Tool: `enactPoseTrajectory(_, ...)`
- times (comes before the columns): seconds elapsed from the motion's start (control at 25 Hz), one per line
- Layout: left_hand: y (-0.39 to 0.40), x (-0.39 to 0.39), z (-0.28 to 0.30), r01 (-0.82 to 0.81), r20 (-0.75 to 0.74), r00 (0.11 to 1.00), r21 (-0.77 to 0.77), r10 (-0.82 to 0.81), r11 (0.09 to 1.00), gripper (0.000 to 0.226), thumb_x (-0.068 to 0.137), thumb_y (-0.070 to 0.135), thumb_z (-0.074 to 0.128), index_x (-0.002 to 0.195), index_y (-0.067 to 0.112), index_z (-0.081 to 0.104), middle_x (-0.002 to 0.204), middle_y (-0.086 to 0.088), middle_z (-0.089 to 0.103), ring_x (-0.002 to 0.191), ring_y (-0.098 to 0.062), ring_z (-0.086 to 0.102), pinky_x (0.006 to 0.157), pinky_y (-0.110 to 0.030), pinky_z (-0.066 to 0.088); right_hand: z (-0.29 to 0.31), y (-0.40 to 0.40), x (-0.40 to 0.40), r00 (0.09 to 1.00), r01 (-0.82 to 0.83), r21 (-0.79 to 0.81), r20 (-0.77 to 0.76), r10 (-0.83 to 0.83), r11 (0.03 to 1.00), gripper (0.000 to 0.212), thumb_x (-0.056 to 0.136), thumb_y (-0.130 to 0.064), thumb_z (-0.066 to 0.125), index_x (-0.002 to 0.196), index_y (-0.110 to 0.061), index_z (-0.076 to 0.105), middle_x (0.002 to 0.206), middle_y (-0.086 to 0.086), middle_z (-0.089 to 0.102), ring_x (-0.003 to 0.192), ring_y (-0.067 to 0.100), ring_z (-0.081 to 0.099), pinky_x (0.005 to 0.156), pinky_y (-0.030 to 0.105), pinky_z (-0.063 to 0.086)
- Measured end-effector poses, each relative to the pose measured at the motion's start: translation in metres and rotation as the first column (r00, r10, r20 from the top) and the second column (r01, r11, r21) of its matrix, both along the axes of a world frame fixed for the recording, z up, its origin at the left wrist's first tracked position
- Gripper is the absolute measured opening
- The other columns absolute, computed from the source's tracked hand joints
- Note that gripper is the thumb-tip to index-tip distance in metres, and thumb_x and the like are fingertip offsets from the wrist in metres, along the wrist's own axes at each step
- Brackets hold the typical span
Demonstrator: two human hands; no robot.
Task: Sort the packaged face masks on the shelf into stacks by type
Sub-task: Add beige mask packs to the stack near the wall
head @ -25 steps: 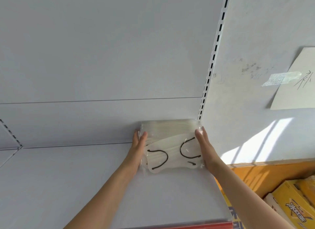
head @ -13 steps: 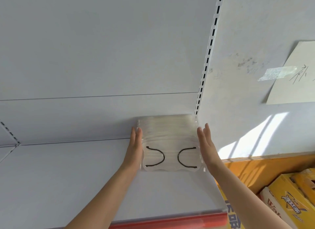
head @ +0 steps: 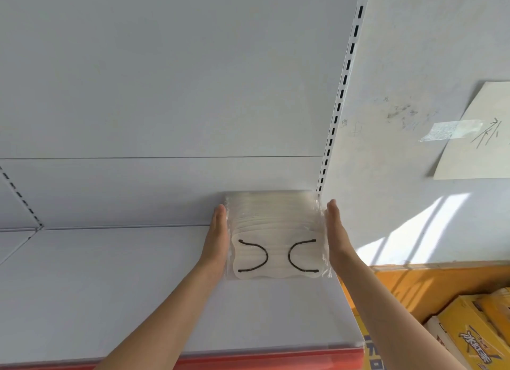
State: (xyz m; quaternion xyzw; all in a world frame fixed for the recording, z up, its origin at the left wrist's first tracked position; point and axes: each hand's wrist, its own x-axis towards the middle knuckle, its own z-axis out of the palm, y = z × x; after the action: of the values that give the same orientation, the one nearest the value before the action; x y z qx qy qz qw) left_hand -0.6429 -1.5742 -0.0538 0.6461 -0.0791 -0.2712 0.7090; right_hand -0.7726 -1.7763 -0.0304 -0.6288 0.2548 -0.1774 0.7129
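The squaring-up step is in hand: the left hand [head: 218, 237] and right hand [head: 338, 231], fingers straight, flank the stack of clear-wrapped white face masks with black ear loops [head: 276, 240] on the pale grey metal shelf [head: 110, 287]. The grip is flat, pinching nothing. Next, judging by this, a gentle inward press aligns the edges.

A taped paper sheet [head: 477, 138] hangs on the wall at right. Yellow boxes [head: 469, 331] sit beyond the shelf's right edge.

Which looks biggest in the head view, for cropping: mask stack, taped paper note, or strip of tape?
1. Mask stack and paper note: similar, and the frame edge cuts the note, so unranked.
2. Strip of tape, clearly smallest.
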Motion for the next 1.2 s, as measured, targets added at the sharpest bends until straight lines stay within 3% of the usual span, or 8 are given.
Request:
enactPoseTrajectory(0.2,0.001,0.005,-0.007,-0.002,0.030,1.000,0.040,0.001,0.999,0.104,0.064,0.102,0.036,0.153,0.048,0.031,0.160,0.022,0.032,0.146,-0.006,0.035,0.125,-0.044,0.021,-0.002,0.003,0.007,0.998,0.042,-0.095,-0.048,-0.047,0.995,0.091,0.080,-0.085,0.030,0.153,-0.031,0.032,0.158,-0.011,0.032,0.145,0.010,0.028,0.122,0.037,0.017)
enactPoseTrajectory(0.36,0.005,-0.011,0.014,-0.077,0.255,0.966,0.164,0.033,0.984,0.084,0.092,0.076,0.033,0.161,0.032,0.016,0.167,0.012,0.020,0.154,-0.011,0.020,0.126,-0.036,0.012,0.006,0.006,0.003,0.982,0.150,-0.408,-0.044,-0.184,0.900,0.069,0.100,-0.062,0.025,0.157,-0.022,0.024,0.164,-0.004,0.022,0.151,0.012,0.017,0.123,0.034,0.012)
enactPoseTrajectory(0.44,0.013,-0.021,0.024,-0.246,0.628,0.778,0.273,0.021,0.930,0.083,0.097,0.067,0.036,0.162,0.023,0.007,0.170,0.005,0.007,0.156,-0.010,0.006,0.126,-0.031,0.007,0.017,0.006,0.005,0.958,0.221,-0.756,0.049,-0.283,0.617,0.070,0.100,-0.060,0.024,0.157,-0.019,0.020,0.165,-0.002,0.015,0.152,0.012,0.010,0.125,0.036,0.009)
enactPoseTrajectory(0.52,0.019,-0.025,0.021,-0.351,0.870,0.377,0.451,-0.318,0.820,0.094,0.091,0.072,0.033,0.162,0.018,0.003,0.170,-0.001,-0.008,0.157,-0.015,-0.010,0.126,-0.036,-0.003,0.025,0.008,0.015,0.986,0.086,-0.972,0.052,-0.156,0.218,0.071,0.099,-0.059,0.023,0.158,-0.020,0.017,0.165,-0.003,0.009,0.153,0.013,0.005,0.125,0.037,0.006)
enactPoseTrajectory(0.56,0.021,-0.025,0.016,-0.384,0.829,0.242,0.559,-0.505,0.735,0.098,0.089,0.076,0.031,0.162,0.019,0.000,0.169,-0.004,-0.014,0.156,-0.018,-0.017,0.127,-0.042,-0.006,0.024,0.011,0.021,0.995,-0.009,-0.997,-0.017,-0.098,0.078,0.073,0.098,-0.060,0.021,0.158,-0.020,0.012,0.166,-0.003,0.004,0.153,0.015,0.003,0.125,0.039,0.005)
enactPoseTrajectory(0.68,0.020,-0.019,0.001,-0.456,0.695,0.143,0.678,-0.705,0.576,0.102,0.085,0.080,0.029,0.162,0.021,-0.001,0.168,-0.007,-0.017,0.155,-0.021,-0.020,0.125,-0.053,-0.001,0.009,0.016,0.033,0.979,-0.178,-0.978,-0.165,-0.115,-0.111,0.081,0.095,-0.067,0.009,0.159,-0.017,0.007,0.166,0.002,-0.003,0.154,0.022,0.004,0.124,0.048,0.008)
enactPoseTrajectory(0.92,0.011,-0.014,-0.004,-0.536,0.718,0.056,0.608,-0.694,0.586,0.090,0.093,0.067,0.037,0.162,0.014,0.013,0.169,-0.018,0.002,0.157,-0.031,0.000,0.124,-0.058,0.014,-0.007,0.019,0.032,0.972,-0.182,-0.978,-0.163,-0.170,-0.103,0.085,0.095,-0.069,0.002,0.157,-0.014,0.020,0.165,0.004,0.015,0.153,0.023,0.012,0.122,0.049,0.011)
enactPoseTrajectory(1.2,-0.004,-0.016,-0.006,-0.559,0.707,0.124,0.629,-0.696,0.540,0.090,0.092,0.069,0.037,0.161,0.016,0.017,0.169,-0.020,0.004,0.157,-0.034,0.003,0.121,-0.064,0.017,-0.016,0.016,0.030,0.980,-0.172,-0.980,-0.160,-0.120,-0.100,0.085,0.097,-0.068,0.010,0.157,-0.008,0.018,0.165,0.006,0.012,0.153,0.022,0.006,0.123,0.046,0.009)
